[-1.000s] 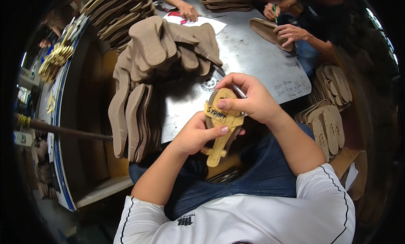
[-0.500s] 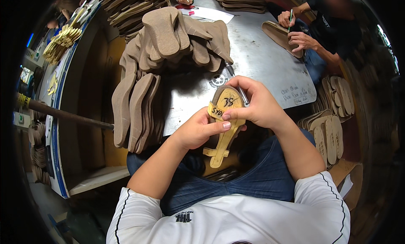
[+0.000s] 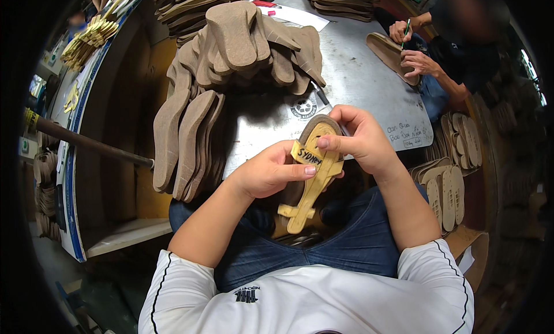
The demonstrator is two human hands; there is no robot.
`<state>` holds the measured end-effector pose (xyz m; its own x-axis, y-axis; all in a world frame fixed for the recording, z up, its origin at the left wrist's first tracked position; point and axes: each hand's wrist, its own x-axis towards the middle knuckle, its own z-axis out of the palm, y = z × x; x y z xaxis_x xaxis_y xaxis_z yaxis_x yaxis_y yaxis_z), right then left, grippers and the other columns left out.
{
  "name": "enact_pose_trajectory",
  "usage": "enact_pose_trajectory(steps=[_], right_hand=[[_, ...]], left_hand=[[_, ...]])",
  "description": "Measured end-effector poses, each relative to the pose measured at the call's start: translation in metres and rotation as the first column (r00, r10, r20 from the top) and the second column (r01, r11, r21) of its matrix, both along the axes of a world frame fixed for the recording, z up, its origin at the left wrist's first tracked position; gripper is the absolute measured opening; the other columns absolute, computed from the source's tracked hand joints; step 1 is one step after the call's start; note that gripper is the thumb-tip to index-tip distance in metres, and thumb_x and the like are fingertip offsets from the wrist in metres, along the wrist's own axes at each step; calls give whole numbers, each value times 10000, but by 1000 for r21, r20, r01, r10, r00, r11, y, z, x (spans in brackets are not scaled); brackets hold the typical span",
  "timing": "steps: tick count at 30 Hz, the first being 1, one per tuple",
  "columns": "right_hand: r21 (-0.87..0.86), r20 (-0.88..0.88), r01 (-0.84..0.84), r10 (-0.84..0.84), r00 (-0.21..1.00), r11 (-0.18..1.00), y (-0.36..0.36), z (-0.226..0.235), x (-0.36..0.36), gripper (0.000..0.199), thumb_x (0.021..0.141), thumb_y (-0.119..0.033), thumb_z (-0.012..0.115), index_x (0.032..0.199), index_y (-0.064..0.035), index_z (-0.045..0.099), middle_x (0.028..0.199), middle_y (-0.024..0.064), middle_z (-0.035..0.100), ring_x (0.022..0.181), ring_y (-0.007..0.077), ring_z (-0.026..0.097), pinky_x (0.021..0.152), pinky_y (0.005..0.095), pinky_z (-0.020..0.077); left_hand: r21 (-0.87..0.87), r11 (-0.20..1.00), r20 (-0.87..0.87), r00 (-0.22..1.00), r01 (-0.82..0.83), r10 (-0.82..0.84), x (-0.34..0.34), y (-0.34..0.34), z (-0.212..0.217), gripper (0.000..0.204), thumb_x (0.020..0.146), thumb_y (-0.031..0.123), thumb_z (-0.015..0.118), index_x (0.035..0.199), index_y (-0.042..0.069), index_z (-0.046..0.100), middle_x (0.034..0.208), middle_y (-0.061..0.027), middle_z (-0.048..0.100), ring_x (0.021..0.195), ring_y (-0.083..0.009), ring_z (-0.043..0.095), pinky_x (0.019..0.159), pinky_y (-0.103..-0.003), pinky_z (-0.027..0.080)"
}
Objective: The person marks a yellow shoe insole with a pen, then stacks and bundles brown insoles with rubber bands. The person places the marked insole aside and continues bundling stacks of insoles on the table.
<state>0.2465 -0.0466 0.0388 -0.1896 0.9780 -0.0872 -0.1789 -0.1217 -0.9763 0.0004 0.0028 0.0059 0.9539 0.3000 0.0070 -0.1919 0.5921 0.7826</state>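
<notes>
Over my lap, both hands hold a brown shoe sole (image 3: 294, 192) with a yellow sole-shaped template (image 3: 309, 198) laid over it. The template bears black handwriting and has side tabs. My left hand (image 3: 266, 171) grips the left side, thumb flat on the template, fingers mostly hidden beneath. At the upper right, my right hand (image 3: 363, 142) presses its thumb near the template's rounded end. A black and silver pen (image 3: 321, 95) sticks out past the right hand's fingers, its middle hidden by them. Brown sole edge shows around the template's top and left.
A heap of brown soles (image 3: 238, 37) covers the left of the metal table (image 3: 352, 57), some overhanging its edge. A co-worker's hands (image 3: 418, 63) mark a sole at right. Stacked soles (image 3: 447, 195) stand below. A bar (image 3: 92, 139) juts in from the left.
The template and sole have tilted and turned slightly in my hands. My right thumb has slid up the template toward its rounded end. The view has shifted a little.
</notes>
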Motion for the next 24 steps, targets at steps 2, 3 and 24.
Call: enact_pose_trajectory(steps=[2,3,24], right_hand=[[35,-8,25,-25,1000,999,2,-3,-2,271,944,-112,960,1059,-53,721,938,-22,751,856,46,667,751,239,553],[48,-16,42,-41,999,998,2,-4,-1,268,945,-109,958,1048,-55,717,942,-21,753,861,46,669,752,239,554],[94,39,189,-193,980,977,7,-25,-15,223,1030,-186,897,1134,-58,747,950,-28,726,881,43,650,792,237,541]], left_hand=[[27,998,-27,998,-51,51,-1,1,-2,454,1096,180,764,1476,-52,672,1390,-171,773,1306,-235,736,1161,-397,564],[42,996,-40,996,-76,78,-1,1,-3,426,1097,167,764,1454,-53,688,1386,-170,777,1304,-227,737,1159,-393,565],[-18,950,-144,941,-313,307,4,-2,-4,396,1046,58,798,1413,-12,667,1265,-131,810,1178,-237,801,1058,-382,635]])
